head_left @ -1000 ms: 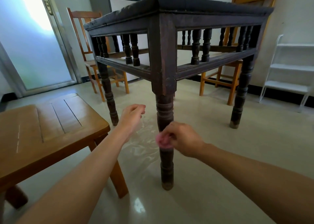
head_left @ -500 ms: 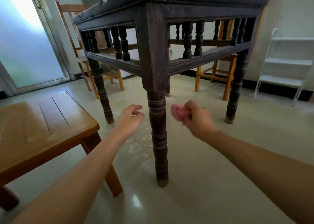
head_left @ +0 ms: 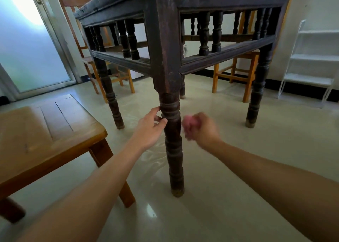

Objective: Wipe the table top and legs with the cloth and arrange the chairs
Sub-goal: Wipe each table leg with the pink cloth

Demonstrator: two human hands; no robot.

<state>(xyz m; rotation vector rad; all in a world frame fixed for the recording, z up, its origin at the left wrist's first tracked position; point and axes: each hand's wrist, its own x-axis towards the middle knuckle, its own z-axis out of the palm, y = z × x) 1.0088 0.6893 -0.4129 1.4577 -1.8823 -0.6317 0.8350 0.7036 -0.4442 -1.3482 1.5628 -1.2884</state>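
— Dark wood, is this the table (head_left: 165, 39)?

— Yes. It is seen from low down, and its near leg (head_left: 172, 140) stands between the two hands on the pale floor (head_left: 238, 168).

— What does the left hand (head_left: 150, 129) do?

— It is at the left side of the leg, at the carved rings. The thumb and the fingers (head_left: 162, 121) touch the wood, half curled around it. It holds nothing else.

— And the right hand (head_left: 203, 129)?

— It is just beside the leg, on the right, at about the same height as the left one. It is closed into a fist on the pink cloth (head_left: 189, 122), which sticks out on the side toward the leg. This hand is blurred. I cannot tell if the cloth touches the leg.

— Where are the chairs?

— One chair (head_left: 45, 131) is near, left of the left forearm; only its light brown seat and front legs show. A second chair (head_left: 88, 45) stands far beyond the left hand, behind the table, next to a frosted glass door (head_left: 27, 49). A third chair (head_left: 238, 71) stands beyond the right hand, also behind the table, against the wall.

— Anything more on the right?

— A white shelf (head_left: 311, 58) stands at the wall, well apart from the right hand.
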